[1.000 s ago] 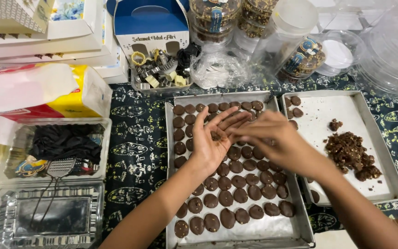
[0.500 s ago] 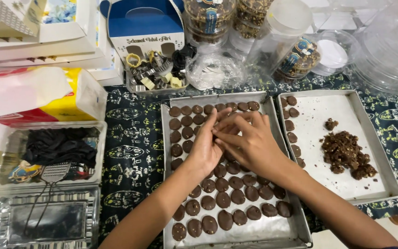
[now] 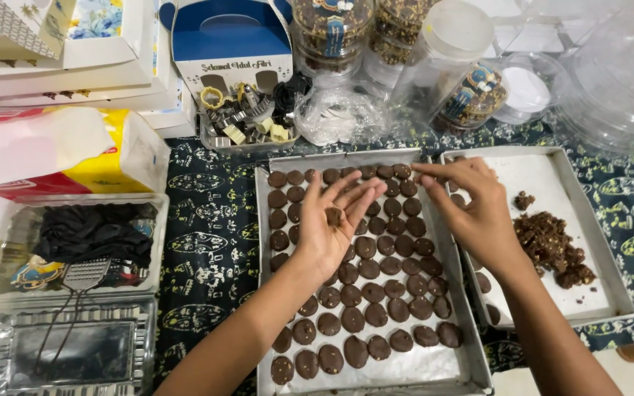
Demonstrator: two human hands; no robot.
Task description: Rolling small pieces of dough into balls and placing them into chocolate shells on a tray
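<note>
Small brown dough ball point(image 3: 334, 216) sits in the palm of the left hand point(image 3: 332, 227), palm up, fingers loosely spread and slightly curled, not clenched; the ball rests free on the palm, no pinch on it. Hand hovers over the upper middle of the long metal tray point(image 3: 464, 323) lined with paper, above rows of flat round chocolate cookies point(image 3: 376, 293). Right hand point(image 3: 471, 202) at 3 o'clock of the ball, just beside the left, palm down, fingers stretched toward 9 o'clock over the tray's right rim; released, holding nothing that shows. Second tray point(image 3: 588, 220) at 3 o'clock further out, with a heap of brown dough point(image 3: 552, 246) on white paper. At 12 o'clock, a box of metal cookie cutters point(image 3: 247, 117) and clear jars point(image 3: 471, 92). At 9 o'clock, plastic container with black gloves point(image 3: 93, 231); yellow tissue pack point(image 3: 111, 154) at 10 o'clock.
</note>
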